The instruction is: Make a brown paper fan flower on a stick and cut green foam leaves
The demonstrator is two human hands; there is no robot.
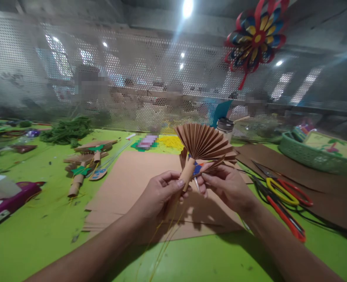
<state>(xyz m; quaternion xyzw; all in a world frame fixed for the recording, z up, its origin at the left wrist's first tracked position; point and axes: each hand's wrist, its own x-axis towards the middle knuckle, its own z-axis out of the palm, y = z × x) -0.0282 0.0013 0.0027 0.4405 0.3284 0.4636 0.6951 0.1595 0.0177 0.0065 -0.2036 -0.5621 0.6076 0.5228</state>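
Observation:
A brown paper craft figure point(188, 174) with a rolled tube body is held upright, slightly tilted, over the stacked sheets. My left hand point(164, 192) is closed around its tube, thumb in front. A large pleated fan point(207, 141) spreads from the top of the tube, with smaller pleated pieces lower at its sides. My right hand point(228, 186) pinches the lower right pleated piece. Between them shows a blue and orange patch point(198, 168). A thin whitish stick-like thing point(197, 185) is by my right fingers; its kind is unclear. Yellow strings point(167, 244) hang beneath my left hand.
Brown paper sheets point(132, 188) lie on the green table. Scissors point(283, 192) and an orange-handled tool point(287, 219) are at right, near a green basket point(323, 154). Similar paper figures point(78, 176), green shreds point(69, 130) and a purple power strip point(14, 199) are at left.

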